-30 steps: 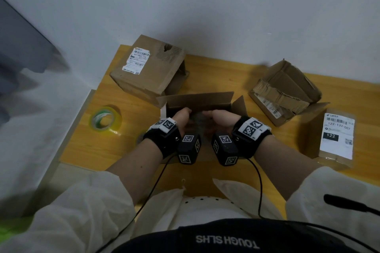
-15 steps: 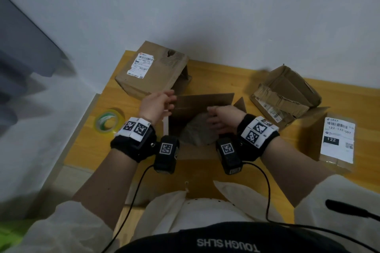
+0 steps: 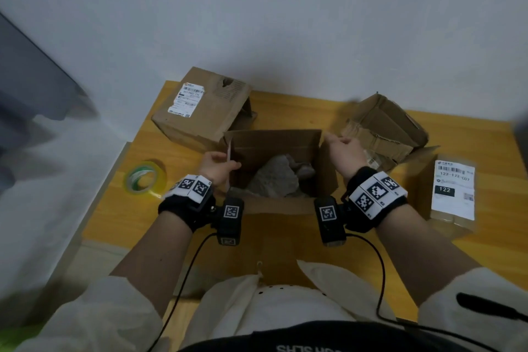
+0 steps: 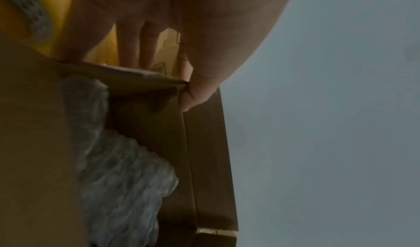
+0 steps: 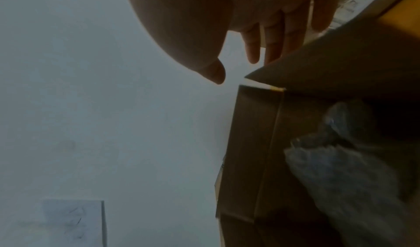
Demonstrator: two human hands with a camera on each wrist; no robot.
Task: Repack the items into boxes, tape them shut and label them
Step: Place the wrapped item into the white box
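Observation:
An open cardboard box (image 3: pixel 274 206) stands in the middle of the wooden table, with a grey bubble-wrapped item (image 3: pixel 274 178) lying inside it. My left hand (image 3: pixel 224 164) pinches the box's left flap (image 4: pixel 127 78), thumb on the inner face and fingers on the outside. My right hand (image 3: pixel 345 147) is at the top of the right flap (image 5: pixel 341 62). Its straight fingers (image 5: pixel 272 42) reach behind the flap's edge and its thumb hangs free of the cardboard. In the right wrist view the wrapped item (image 5: pixel 341 170) shows dimly.
A roll of tape (image 3: pixel 145 178) lies at the table's left edge. A closed labelled box (image 3: pixel 200 108) stands at the back left, a crumpled box (image 3: pixel 383 128) at the back right, a small labelled parcel (image 3: pixel 453 188) at the far right. A wall rises behind the table.
Both hands have come up out of the box and moved apart to its side flaps. The left hand has taken hold of the left flap.

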